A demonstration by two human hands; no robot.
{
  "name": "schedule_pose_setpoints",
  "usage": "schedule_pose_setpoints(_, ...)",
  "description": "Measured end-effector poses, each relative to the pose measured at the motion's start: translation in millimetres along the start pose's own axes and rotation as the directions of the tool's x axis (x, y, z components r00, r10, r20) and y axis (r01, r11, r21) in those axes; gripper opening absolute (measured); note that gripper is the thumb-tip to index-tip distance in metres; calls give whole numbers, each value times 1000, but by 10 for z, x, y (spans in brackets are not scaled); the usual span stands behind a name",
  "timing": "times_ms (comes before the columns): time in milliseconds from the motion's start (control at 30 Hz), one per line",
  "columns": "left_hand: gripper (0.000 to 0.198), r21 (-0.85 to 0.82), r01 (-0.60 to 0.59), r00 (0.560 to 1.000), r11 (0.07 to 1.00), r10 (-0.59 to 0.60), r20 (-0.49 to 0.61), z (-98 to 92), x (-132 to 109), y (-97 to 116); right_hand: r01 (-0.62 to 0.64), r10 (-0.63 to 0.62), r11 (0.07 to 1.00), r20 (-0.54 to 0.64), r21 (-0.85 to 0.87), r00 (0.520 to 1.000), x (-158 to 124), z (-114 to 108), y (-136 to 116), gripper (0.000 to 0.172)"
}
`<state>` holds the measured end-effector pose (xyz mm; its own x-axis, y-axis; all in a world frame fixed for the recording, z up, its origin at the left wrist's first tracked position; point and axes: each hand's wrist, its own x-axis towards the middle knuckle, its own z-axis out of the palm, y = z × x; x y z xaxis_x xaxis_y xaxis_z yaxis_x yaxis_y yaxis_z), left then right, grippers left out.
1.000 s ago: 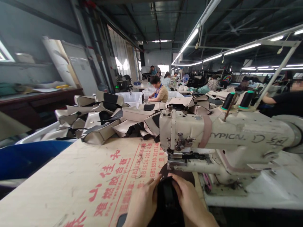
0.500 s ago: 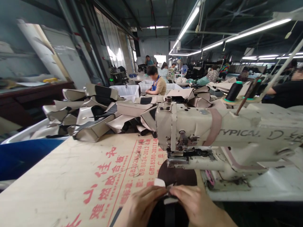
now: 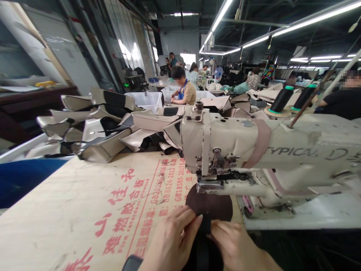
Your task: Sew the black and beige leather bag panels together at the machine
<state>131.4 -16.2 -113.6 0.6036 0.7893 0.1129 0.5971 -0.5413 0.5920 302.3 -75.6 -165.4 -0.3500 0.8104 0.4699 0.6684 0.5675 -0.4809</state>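
Note:
A black strip of material [image 3: 207, 223] is pinched between my two hands, just in front of the sewing machine [image 3: 225, 145]. My left hand [image 3: 174, 235] grips its left edge with thumb and fingers. On the other edge, my right hand [image 3: 231, 241] is closed with bent fingers. More black material hangs below the strip, between my wrists, and its lower part is cut off by the frame. Just beyond my fingers, a dark brown rounded piece [image 3: 210, 205] lies on the plywood board [image 3: 93, 195], partly under the machine's cylinder arm [image 3: 210, 187].
Beige and black sewn pieces [image 3: 109, 141] are heaped behind the board. Black thread cones [image 3: 281, 99] stand above the machine. A co-worker [image 3: 184, 88] sits beyond the heap by white bins [image 3: 145, 99]. At the right edge is another person's dark sleeve [image 3: 342, 101].
The pale piece that showed at my fingertips is out of sight, and the black strip now shows there. My fingers have shifted their hold. The camera view has moved slightly.

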Motion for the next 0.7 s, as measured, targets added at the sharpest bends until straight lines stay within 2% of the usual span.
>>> schedule_pose_setpoints(133,40,-112,202,978,973,-195,73,74,18,-37,-64,64,998,3,-16,998,-15,48,-33,22)
schedule_pose_setpoints(267,42,-221,318,947,922,-299,117,86,4,-92,-208,204,971,50,115,978,-29,69,-92,17)
schedule_pose_setpoints(333,43,-265,344,938,901,-320,130,72,3,-99,-256,253,950,40,178,967,-26,76,-111,20)
schedule_pose_setpoints(433,43,-326,355,935,876,-326,141,45,23,-103,-161,158,977,34,139,987,0,81,-116,35)
schedule_pose_setpoints(500,43,-343,348,937,872,-315,148,24,10,-104,-87,82,994,61,71,995,22,83,-112,38)
schedule_pose_setpoints(600,37,-289,295,956,911,-284,79,15,-169,-107,-40,40,999,70,-2,997,28,99,-103,38)
schedule_pose_setpoints(700,18,-147,188,970,971,-207,-131,89,-537,-147,-12,13,999,12,-38,1000,-13,138,-101,39)
